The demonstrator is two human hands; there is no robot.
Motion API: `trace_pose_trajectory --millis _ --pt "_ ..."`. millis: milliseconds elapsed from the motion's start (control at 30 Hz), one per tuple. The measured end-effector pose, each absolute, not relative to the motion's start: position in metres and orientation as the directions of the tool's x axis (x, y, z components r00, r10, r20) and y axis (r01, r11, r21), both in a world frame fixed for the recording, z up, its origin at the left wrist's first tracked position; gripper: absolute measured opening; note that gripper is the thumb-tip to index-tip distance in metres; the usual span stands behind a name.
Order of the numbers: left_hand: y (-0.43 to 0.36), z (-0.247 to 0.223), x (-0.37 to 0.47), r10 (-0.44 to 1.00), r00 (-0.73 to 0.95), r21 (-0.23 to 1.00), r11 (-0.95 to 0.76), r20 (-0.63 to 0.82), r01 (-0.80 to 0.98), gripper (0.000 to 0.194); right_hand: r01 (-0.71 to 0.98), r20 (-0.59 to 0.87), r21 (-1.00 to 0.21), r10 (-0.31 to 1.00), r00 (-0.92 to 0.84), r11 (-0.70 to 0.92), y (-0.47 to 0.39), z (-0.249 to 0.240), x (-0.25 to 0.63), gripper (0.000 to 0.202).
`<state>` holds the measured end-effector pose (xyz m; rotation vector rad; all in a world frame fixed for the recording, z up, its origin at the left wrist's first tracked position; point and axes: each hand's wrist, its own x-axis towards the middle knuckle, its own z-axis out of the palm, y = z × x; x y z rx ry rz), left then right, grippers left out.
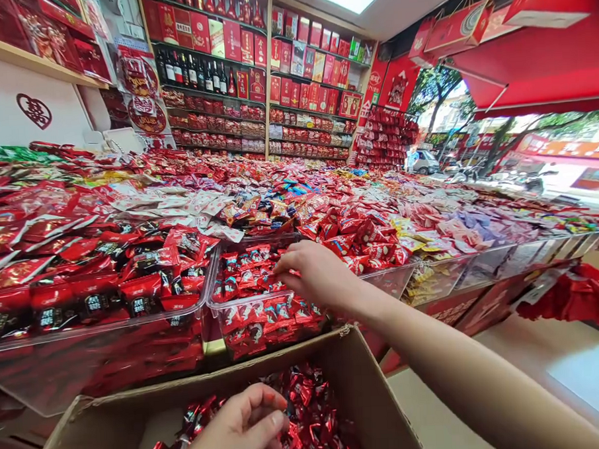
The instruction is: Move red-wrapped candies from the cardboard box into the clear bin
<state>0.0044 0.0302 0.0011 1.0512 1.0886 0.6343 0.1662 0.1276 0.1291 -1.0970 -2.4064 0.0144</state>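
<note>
My right hand (pixel 318 276) hangs over a clear plastic bin (pixel 263 300) of small red-wrapped candies (pixel 249 270). Its fingers point left and bend down a little apart, with no candy visible in them; the palm side is hidden. Below, my left hand (pixel 243 425) is above an open cardboard box (pixel 217 375), fingers loosely curled, with a gap between thumb and forefinger. Shiny red-wrapped candies (pixel 307 396) lie inside that box, partly covered by the left hand. Nothing shows in the left hand's grasp.
To the left stands a bin of red and black packets (pixel 148 294). Heaped red packets (pixel 360 238) and pastel packets (pixel 471 227) fill the display to the right. Shelves (pixel 268 87) with bottles and red boxes line the back. Red cloth items (pixel 575 298) hang at right.
</note>
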Motion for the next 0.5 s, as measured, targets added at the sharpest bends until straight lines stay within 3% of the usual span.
trace_pose_trajectory --millis 67,133,333,400,500 --pt "0.028 -0.004 0.005 0.833 0.390 0.917 0.388 -0.393 0.096 0.024 0.748 0.212 -0.265 0.793 -0.571 0.609 0.149 0.134 0.155 0.015" --pt "0.028 -0.010 0.004 0.827 0.400 0.917 0.383 -0.395 0.112 0.023 0.757 0.095 -0.294 0.806 -0.584 0.583 0.162 0.136 0.148 0.014" --pt "0.029 -0.013 0.000 0.779 0.505 0.928 0.309 -0.373 0.209 0.018 0.724 -0.220 -0.368 0.701 -0.678 0.584 0.171 0.136 0.146 0.011" --pt "0.029 -0.008 0.000 0.774 0.515 0.925 0.250 -0.368 0.284 0.016 0.707 -0.289 -0.396 0.652 -0.701 0.586 0.176 0.133 0.148 0.010" --pt "0.029 -0.001 0.001 0.775 0.507 0.910 0.207 -0.377 0.359 0.015 0.696 -0.276 -0.418 0.649 -0.709 0.584 0.181 0.130 0.148 0.013"
